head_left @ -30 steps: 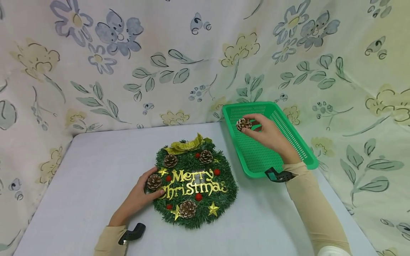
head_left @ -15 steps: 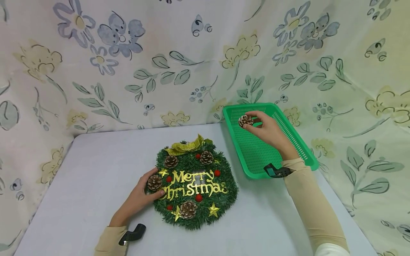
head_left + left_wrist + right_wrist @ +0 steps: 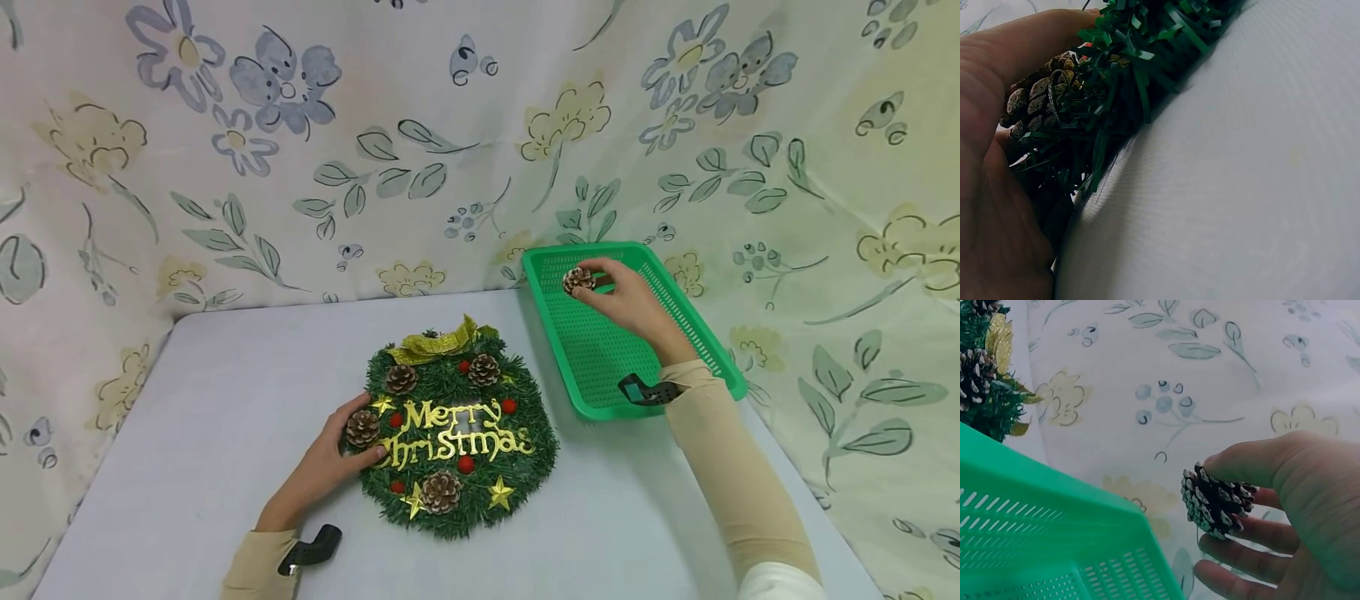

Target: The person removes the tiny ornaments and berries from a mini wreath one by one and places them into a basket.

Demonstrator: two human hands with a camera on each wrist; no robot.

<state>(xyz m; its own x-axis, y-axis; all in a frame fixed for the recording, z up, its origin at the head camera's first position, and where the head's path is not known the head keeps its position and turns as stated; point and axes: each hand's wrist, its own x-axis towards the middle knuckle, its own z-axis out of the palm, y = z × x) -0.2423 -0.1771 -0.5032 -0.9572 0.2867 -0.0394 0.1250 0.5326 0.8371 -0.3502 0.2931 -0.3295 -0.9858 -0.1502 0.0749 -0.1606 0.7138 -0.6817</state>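
With left hand (image 3: 322,458) and right hand (image 3: 633,304) curled, reaches over white table (image 3: 225,400) and, far right, green basket (image 3: 600,358). Grips left edge of near-centre wreath (image 3: 442,387) in the former; pinches loose pine cone (image 3: 575,282) near basket's far end in the latter.

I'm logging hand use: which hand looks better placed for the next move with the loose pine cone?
Probably the right hand: it pinches the loose pine cone and, in the head view, appears over the green basket. The left hand holds the left edge of the wreath, away from that cone.
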